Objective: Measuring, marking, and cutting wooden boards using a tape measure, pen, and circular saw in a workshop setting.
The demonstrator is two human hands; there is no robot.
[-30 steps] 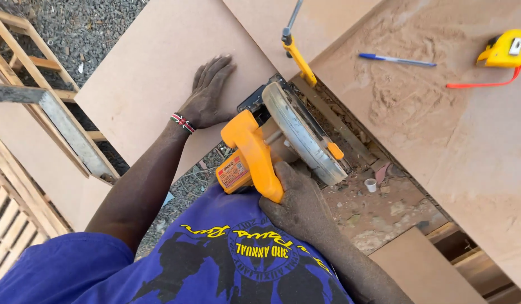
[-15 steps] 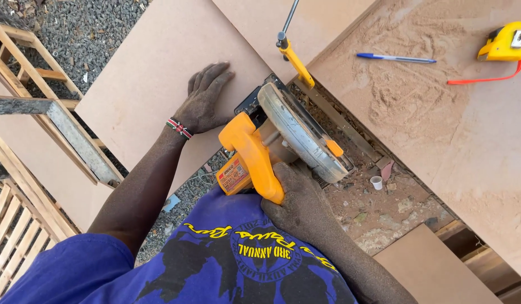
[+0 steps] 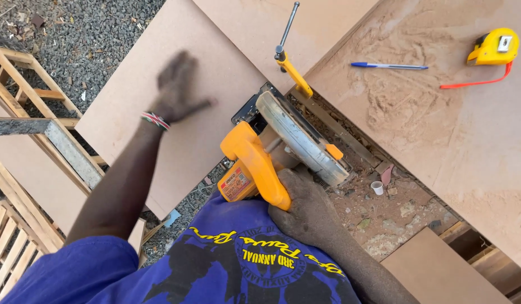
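Head view looks down on my right hand (image 3: pixel 305 205), wrapped tight round the rear handle of the yellow circular saw (image 3: pixel 283 152), which sits on the near right edge of the brown board (image 3: pixel 176 84). My left hand (image 3: pixel 179 87) is blurred over that board, fingers spread, holding nothing. Far right lie a blue pen (image 3: pixel 389 66) and a yellow tape measure (image 3: pixel 493 47)

A yellow handheld circular saw (image 3: pixel 272 155) with a grey blade guard sits tilted at the edge of a flat brown fibreboard sheet (image 3: pixel 182 118), its yellow handle gripped, blade pointing across the sheet.
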